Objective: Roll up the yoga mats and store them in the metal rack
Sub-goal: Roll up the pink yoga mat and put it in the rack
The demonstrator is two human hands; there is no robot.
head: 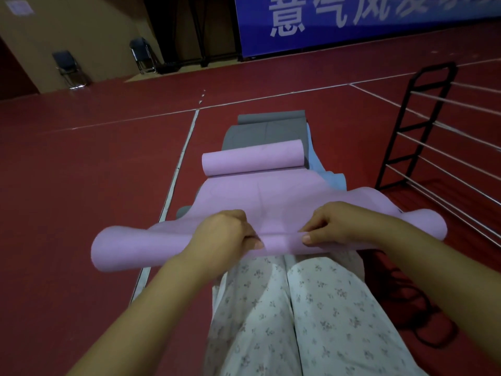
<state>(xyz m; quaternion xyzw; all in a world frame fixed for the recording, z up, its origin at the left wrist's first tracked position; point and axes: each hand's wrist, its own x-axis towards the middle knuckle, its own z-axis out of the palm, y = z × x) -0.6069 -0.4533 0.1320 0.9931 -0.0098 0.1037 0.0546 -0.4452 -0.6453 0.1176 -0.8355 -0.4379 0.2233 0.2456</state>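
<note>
A pink yoga mat (260, 196) stretches away from me on the red floor, its far end curled into a roll. Its near end is lifted off the floor and rolled into a tube. My left hand (225, 234) and my right hand (339, 226) both grip this near roll close to its middle, fingers curled over the top and thumbs underneath. Under the pink mat lie a grey mat (268, 128) and a light blue mat (322, 169), each partly hidden. The black metal rack (417, 126) with silver rails stands at the right.
White court lines (179, 164) run along the floor left of the mats. Two folding chairs (70, 69) stand by the far wall, next to a blue banner (352, 20). A dark cord (423, 321) lies on the floor at my right. My patterned trousers (298, 321) fill the bottom centre.
</note>
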